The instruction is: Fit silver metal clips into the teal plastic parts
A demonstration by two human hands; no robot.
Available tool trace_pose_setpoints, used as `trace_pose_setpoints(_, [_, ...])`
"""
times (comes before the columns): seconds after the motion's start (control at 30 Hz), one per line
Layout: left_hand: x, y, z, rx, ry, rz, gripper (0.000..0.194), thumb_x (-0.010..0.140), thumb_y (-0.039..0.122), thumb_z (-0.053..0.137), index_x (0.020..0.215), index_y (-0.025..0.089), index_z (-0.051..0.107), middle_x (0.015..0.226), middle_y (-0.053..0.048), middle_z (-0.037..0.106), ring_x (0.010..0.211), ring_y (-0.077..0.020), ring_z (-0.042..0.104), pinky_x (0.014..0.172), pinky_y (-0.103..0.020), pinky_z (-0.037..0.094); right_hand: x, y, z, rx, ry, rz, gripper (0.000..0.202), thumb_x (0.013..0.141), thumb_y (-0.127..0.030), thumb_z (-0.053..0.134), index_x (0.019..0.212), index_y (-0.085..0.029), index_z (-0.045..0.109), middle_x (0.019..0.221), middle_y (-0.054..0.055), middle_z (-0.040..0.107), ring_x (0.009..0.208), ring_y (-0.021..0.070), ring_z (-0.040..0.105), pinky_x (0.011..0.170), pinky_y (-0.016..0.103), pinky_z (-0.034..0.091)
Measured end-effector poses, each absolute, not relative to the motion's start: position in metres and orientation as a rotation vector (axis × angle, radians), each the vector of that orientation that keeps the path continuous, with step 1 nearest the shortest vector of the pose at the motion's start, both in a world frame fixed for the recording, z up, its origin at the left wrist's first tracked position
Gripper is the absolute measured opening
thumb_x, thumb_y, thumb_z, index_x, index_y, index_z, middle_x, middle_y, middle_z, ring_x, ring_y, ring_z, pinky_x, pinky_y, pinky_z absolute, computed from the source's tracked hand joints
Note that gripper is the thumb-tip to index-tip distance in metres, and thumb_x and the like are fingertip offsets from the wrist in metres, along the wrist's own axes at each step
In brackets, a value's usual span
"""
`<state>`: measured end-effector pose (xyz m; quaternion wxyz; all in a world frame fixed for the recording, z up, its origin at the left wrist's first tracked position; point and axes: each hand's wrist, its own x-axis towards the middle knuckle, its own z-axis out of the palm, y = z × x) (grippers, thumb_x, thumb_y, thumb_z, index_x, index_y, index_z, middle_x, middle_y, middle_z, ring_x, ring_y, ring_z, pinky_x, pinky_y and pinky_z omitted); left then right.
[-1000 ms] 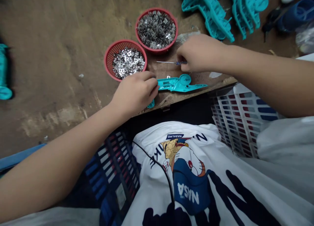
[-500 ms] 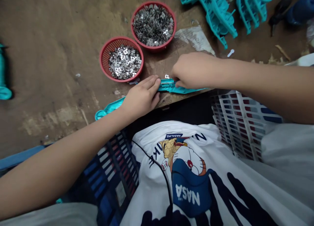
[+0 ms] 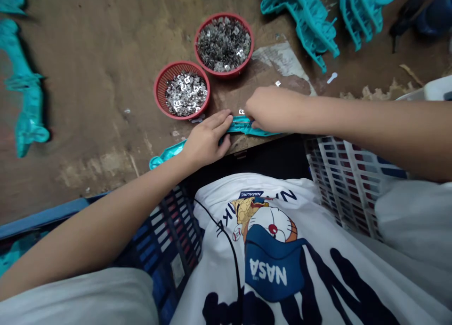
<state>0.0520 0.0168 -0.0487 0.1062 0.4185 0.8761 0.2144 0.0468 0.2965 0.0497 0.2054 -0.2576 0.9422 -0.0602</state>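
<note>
A long turquoise plastic part (image 3: 242, 124) lies along the table's front edge under both hands. My left hand (image 3: 208, 139) is closed on it left of the middle, with the fingers across its top and the thumb at the near side. Over the right half, my right hand (image 3: 270, 109) is curled with its fingertips down at the part. Whatever those fingertips pinch is hidden. A small metal clip (image 3: 241, 112) lies just behind the part, between the hands. Another small metal piece (image 3: 278, 83) lies farther back, behind the right hand.
Two red baskets, one nearer (image 3: 158, 97) and one farther (image 3: 252, 45), hold many small metal pieces. More turquoise parts lie at the left (image 3: 30, 99) and back right (image 3: 300, 14). A dark power tool (image 3: 420, 19) is at the far right. Crates (image 3: 348, 184) stand below the table edge.
The view has shifted, bringing more turquoise parts into sight at the left. Both hands stay at the turquoise part, the right still curled over it.
</note>
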Motion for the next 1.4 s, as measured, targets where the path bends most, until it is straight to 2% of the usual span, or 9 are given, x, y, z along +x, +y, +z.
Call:
trace_pose_setpoints(0.17, [0.056,0.016,-0.052,1.129,2.644,0.722,0.102,0.109,0.028,0.063,0.205,0.011,0.036,0.191,-0.027,0.071,0.175,-0.0421,0.074,0.151,-0.068,0.061,0.029,0.312,0.085,-0.669,2.674,0.026,0.018,0.113,-0.019,0.089,0.122,-0.009,0.101,0.112,0.021,0.095,0.117,0.0419,0.092,0.109,0.051,0.070])
trace_pose_setpoints(0.27, [0.055,0.016,-0.052,1.224,2.620,0.685,0.086,0.109,0.026,0.061,0.194,0.016,0.058,0.193,-0.023,0.070,0.181,-0.0409,0.069,0.153,-0.068,0.058,0.022,0.316,0.093,-0.569,2.750,-0.275,0.024,0.118,-0.014,0.088,0.138,-0.006,0.098,0.130,0.020,0.096,0.127,0.0395,0.091,0.117,0.050,0.068])
trace_pose_setpoints(0.43, [0.052,0.016,-0.049,1.227,2.600,0.660,0.069,0.108,0.022,0.061,0.175,0.019,0.078,0.190,-0.022,0.073,0.181,-0.0409,0.069,0.153,-0.072,0.057,0.029,0.308,0.077,-0.662,2.588,-0.705,0.029,0.114,-0.004,0.087,0.143,-0.006,0.094,0.125,0.013,0.096,0.103,0.0239,0.085,0.092,0.033,0.057])
trace_pose_setpoints(0.73, [0.051,0.020,-0.050,1.261,2.614,0.687,0.056,0.106,0.023,0.064,0.158,0.019,0.082,0.179,-0.023,0.078,0.172,-0.0408,0.073,0.148,-0.071,0.061,0.036,0.299,0.067,-0.925,2.588,-0.497,0.027,0.121,-0.009,0.083,0.147,-0.005,0.089,0.129,0.018,0.092,0.115,0.0325,0.083,0.087,0.036,0.044])
trace_pose_setpoints(0.87, [0.050,0.018,-0.052,1.299,2.620,0.690,0.055,0.107,0.022,0.062,0.158,0.018,0.081,0.178,-0.024,0.077,0.171,-0.0411,0.072,0.148,-0.070,0.061,0.038,0.298,0.064,-0.948,2.614,-0.462,0.024,0.122,-0.013,0.084,0.145,-0.007,0.088,0.137,0.018,0.092,0.121,0.0324,0.084,0.091,0.035,0.047])
trace_pose_setpoints(1.0, [0.049,0.018,-0.051,1.286,2.617,0.667,0.054,0.106,0.022,0.064,0.156,0.017,0.082,0.176,-0.026,0.078,0.169,-0.0430,0.072,0.147,-0.072,0.060,0.044,0.297,0.060,-0.934,2.636,-0.311,0.029,0.126,-0.025,0.081,0.148,-0.007,0.086,0.141,0.023,0.092,0.135,0.0407,0.087,0.095,0.037,0.049])
trace_pose_setpoints(1.1, [0.047,0.019,-0.051,1.291,2.612,0.679,0.052,0.107,0.024,0.063,0.155,0.018,0.082,0.174,-0.025,0.080,0.167,-0.0406,0.075,0.146,-0.070,0.062,0.047,0.297,0.063,-0.936,2.582,-0.153,0.030,0.127,-0.024,0.073,0.148,-0.008,0.087,0.133,0.024,0.093,0.129,0.0420,0.090,0.093,0.040,0.051])
trace_pose_setpoints(1.27, [0.046,0.019,-0.053,1.243,2.615,0.708,0.053,0.106,0.025,0.066,0.156,0.019,0.084,0.177,-0.024,0.079,0.170,-0.0400,0.074,0.148,-0.071,0.061,0.034,0.306,0.060,-0.877,2.784,-0.240,0.034,0.124,-0.032,0.071,0.152,-0.025,0.089,0.139,0.013,0.095,0.125,0.0347,0.087,0.101,0.041,0.063])
trace_pose_setpoints(1.4, [0.044,0.019,-0.053,1.213,2.630,0.778,0.044,0.109,0.025,0.069,0.148,0.020,0.089,0.170,-0.024,0.083,0.162,-0.0395,0.080,0.144,-0.070,0.065,0.019,0.313,0.051,-0.785,2.724,-0.123,0.029,0.118,-0.023,0.078,0.140,-0.017,0.096,0.131,0.018,0.096,0.120,0.0364,0.089,0.101,0.043,0.063])
